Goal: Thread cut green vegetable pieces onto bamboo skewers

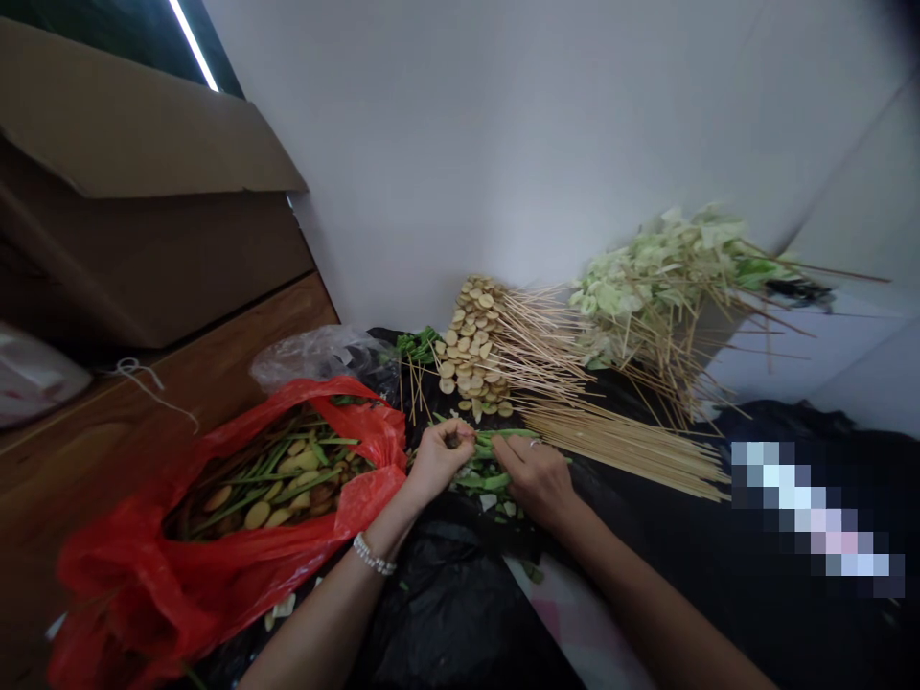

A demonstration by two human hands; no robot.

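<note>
Your left fingers (pixel 464 448), pinched together, meet the left end of green strips (pixel 503 434) lying left-to-right; your right fingers (pixel 507 456) touch them (grip unclear).

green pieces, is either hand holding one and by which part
It cannot be told: the left hand curls beside the green pieces, the right hand touches them, but any grip is too unclear.

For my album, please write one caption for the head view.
Left hand and right hand over green pieces, beside a red bag, near skewered round slices and bare sticks.
</note>
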